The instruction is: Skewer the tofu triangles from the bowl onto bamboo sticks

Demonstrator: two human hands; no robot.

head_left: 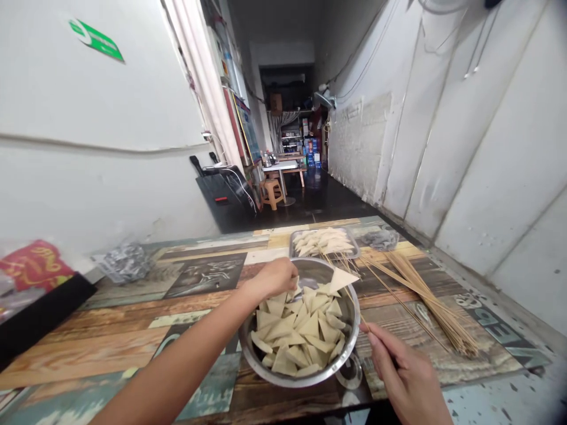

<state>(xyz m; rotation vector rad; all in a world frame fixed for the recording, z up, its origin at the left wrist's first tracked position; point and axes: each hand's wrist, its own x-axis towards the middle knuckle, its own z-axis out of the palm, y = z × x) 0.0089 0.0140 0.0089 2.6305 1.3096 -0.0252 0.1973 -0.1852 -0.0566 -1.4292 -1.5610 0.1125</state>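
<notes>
A steel bowl (299,381) holds many pale triangular tofu pieces (305,324). My left hand (280,276) reaches over the bowl's far left rim, its fingers pinched around a tofu piece that they mostly hide. At the bowl's right side, my right hand (405,369) grips the lower end of a thin bamboo skewer (358,311) between thumb and forefinger. One tofu triangle (343,280) is on that skewer's upper end, above the far right rim. Behind the bowl, a metal tray (357,251) carries skewered tofu triangles (323,241), their sticks pointing toward me.
A bundle of bamboo skewers (436,307) lies on the wood-patterned table (199,319) at the right. A crumpled grey plastic bag (381,239) is beside the tray. Further left are another clear bag (126,262) and a red package (35,262) near a black edge.
</notes>
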